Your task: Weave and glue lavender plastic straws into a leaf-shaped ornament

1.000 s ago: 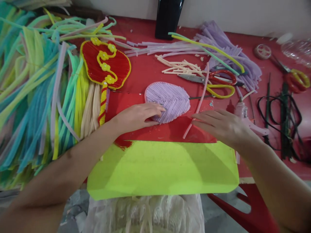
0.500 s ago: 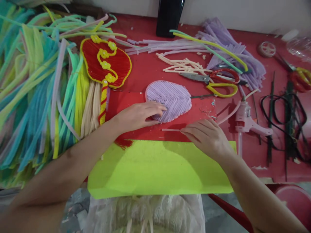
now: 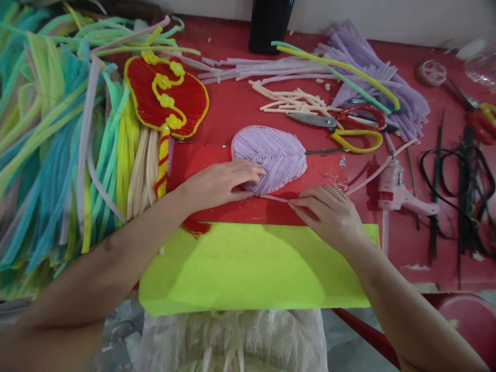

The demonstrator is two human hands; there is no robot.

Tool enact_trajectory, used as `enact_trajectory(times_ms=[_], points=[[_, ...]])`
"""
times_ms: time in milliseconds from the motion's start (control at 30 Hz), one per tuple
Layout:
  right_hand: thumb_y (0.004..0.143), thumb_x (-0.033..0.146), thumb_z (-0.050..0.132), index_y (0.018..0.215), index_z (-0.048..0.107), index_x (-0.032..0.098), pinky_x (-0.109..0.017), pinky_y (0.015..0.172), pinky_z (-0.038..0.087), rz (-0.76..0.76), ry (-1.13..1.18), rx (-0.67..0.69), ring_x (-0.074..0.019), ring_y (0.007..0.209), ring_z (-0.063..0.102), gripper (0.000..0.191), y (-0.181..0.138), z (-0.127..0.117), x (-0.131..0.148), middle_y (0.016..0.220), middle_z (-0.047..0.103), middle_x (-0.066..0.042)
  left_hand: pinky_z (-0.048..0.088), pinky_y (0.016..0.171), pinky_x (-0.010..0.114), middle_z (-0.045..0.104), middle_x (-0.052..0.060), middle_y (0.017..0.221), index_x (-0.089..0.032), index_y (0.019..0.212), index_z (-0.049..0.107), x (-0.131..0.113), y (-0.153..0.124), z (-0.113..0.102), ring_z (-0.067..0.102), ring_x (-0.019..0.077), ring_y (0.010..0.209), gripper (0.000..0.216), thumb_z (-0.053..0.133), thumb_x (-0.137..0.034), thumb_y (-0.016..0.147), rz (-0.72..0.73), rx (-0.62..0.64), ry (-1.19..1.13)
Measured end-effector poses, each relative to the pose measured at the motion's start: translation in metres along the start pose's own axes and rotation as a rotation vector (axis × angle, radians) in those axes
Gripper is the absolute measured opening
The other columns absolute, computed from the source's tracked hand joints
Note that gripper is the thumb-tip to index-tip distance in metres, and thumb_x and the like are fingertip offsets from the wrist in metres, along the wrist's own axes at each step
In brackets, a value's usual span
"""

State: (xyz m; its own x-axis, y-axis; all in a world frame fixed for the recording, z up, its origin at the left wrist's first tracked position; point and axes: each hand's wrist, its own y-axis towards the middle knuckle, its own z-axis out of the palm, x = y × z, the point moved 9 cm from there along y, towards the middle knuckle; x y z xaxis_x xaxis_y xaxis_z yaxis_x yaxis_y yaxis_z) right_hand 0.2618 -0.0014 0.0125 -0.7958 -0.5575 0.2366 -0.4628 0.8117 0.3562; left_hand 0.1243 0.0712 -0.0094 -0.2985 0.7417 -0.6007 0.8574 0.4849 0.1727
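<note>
A purple fan [image 3: 277,152], a rounded panel of slanted pipe cleaners with a pink rim, lies flat on a red sheet. My left hand [image 3: 225,183] holds its lower left edge, fingers resting on top and thumb along the rim. A thin pink pipe cleaner [image 3: 274,198] is pinched in my right hand [image 3: 327,212]. Its tip reaches the fan's lower rim near my left thumb; the other end trails right past a glue gun [image 3: 393,186]. A dark stick joins the fan's right end.
Bundles of coloured pipe cleaners [image 3: 58,144] fill the left side, beside a finished red fan [image 3: 170,95]. Scissors [image 3: 358,129], cut cream pieces [image 3: 292,101] and a purple bundle [image 3: 360,67] lie behind. Black strips [image 3: 467,196] are at right; a lime sheet [image 3: 256,268] is in front.
My right hand has moved slightly up, bringing the pink pipe cleaner's free end to the fan's lower rim. My left hand stays on the fan.
</note>
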Motion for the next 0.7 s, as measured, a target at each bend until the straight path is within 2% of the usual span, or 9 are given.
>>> enact_trajectory(times_ms=[200, 700], points=[[0.089, 0.019, 0.056, 0.087, 0.062, 0.022, -0.031, 0.069, 0.045, 0.014, -0.012, 0.044, -0.0162, 0.077, 0.061, 0.007, 0.0019, 0.0011, -0.0001, 0.084, 0.066, -0.003, 0.041, 0.106, 0.034, 0.061, 0.005, 0.129, -0.019, 0.102, 0.060, -0.0006, -0.0002, 0.0000, 0.053, 0.0174, 0.124, 0.014, 0.054, -0.024, 0.090, 0.001, -0.003, -0.002], [0.089, 0.018, 0.056, 0.085, 0.063, 0.020, -0.032, 0.069, 0.046, -0.014, -0.009, 0.040, -0.0167, 0.076, 0.061, 0.008, 0.0070, -0.0009, 0.0044, 0.081, 0.067, -0.004, 0.040, 0.108, 0.036, 0.062, 0.006, 0.128, -0.019, 0.099, 0.061, -0.0019, 0.0005, 0.0017, 0.053, 0.0175, 0.124, 0.013, 0.053, -0.025, 0.090, 0.006, 0.005, 0.010]])
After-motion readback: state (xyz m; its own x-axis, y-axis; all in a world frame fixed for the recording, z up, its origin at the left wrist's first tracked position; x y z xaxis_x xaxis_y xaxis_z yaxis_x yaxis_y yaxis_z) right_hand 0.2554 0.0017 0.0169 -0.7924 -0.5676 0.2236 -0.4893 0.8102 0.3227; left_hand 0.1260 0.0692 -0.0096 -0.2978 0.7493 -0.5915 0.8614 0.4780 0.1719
